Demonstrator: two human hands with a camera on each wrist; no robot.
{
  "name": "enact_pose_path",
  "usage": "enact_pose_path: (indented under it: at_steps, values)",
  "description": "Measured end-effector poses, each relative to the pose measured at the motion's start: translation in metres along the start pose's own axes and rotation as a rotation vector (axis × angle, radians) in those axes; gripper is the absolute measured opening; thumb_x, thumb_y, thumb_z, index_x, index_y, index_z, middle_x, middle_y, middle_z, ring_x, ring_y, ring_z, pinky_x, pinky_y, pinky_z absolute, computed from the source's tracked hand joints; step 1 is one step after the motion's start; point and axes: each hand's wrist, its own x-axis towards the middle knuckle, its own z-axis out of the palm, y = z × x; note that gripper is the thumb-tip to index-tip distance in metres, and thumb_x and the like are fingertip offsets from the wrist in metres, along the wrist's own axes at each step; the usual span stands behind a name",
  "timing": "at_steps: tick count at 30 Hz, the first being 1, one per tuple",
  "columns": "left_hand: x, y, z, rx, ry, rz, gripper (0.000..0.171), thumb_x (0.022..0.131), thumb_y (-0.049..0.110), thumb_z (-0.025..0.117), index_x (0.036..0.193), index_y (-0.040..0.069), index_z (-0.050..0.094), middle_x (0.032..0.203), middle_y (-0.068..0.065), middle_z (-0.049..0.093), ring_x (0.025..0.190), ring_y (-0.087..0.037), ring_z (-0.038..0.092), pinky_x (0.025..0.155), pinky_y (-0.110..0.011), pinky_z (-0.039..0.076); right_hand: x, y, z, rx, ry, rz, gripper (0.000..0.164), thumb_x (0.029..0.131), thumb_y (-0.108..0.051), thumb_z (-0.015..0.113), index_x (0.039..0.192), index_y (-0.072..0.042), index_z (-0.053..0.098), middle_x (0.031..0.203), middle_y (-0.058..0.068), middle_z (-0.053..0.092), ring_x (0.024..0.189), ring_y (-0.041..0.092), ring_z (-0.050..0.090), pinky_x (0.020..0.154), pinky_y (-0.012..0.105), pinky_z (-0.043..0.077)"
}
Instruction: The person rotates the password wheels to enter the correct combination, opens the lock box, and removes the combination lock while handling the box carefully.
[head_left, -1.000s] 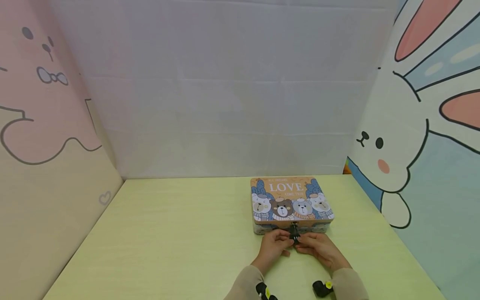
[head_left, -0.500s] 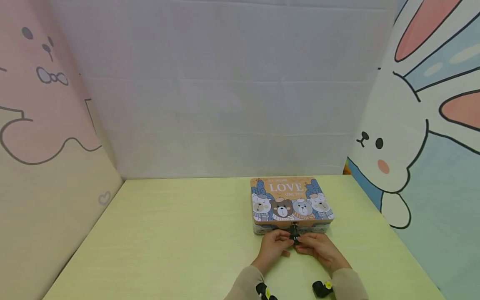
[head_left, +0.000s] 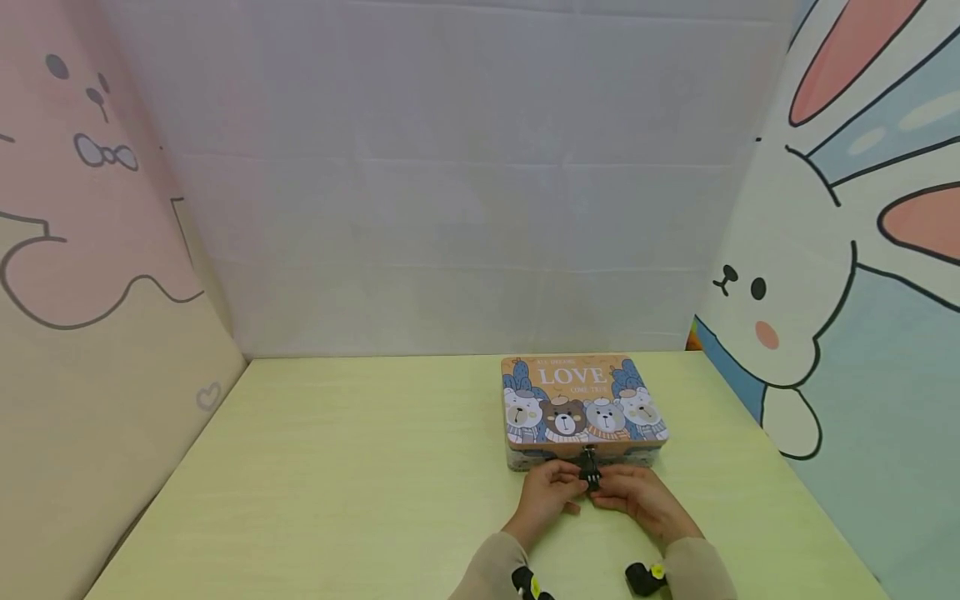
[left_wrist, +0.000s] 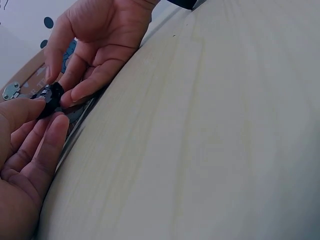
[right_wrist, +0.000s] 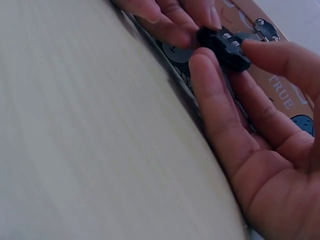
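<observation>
A closed tin box point(head_left: 573, 379) with bears and the word LOVE on its lid stands on the table. At the metal latch point(right_wrist: 267, 31) on its front is a small black combination padlock point(head_left: 590, 476), with number dials showing in both wrist views. My left hand point(head_left: 546, 493) pinches one end of the padlock between thumb and fingers. From the other side my right hand point(head_left: 642, 498) pinches its opposite end, thumb beside the dials point(right_wrist: 231, 40). Fingers partly cover the padlock's body point(left_wrist: 51, 99).
The pale yellow-green table point(head_left: 337, 467) stretches widely to the left of the box. A white panel point(head_left: 450, 208) rises behind it, and side walls with cartoon drawings point(head_left: 780, 333) flank it. Black wrist devices point(head_left: 645, 577) sit by both sleeves.
</observation>
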Motion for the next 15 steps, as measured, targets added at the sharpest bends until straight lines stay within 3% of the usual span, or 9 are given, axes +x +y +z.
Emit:
enact_pose_path:
  at_steps: [15]
  values:
    - [0.0001,0.0002,0.0012,0.017,0.011,-0.005,0.019,0.087,-0.006,0.071,0.105,-0.009,0.067,0.082,-0.001,0.064,0.072,-0.014,0.067,0.056,-0.028,0.059,0.0005,0.0021,-0.0005,-0.042,0.013,-0.005,0.013,0.099,0.002,0.056,0.101,-0.001,0.069,0.098,0.008,0.067,0.088,0.016,0.070,0.085,0.029,0.059]
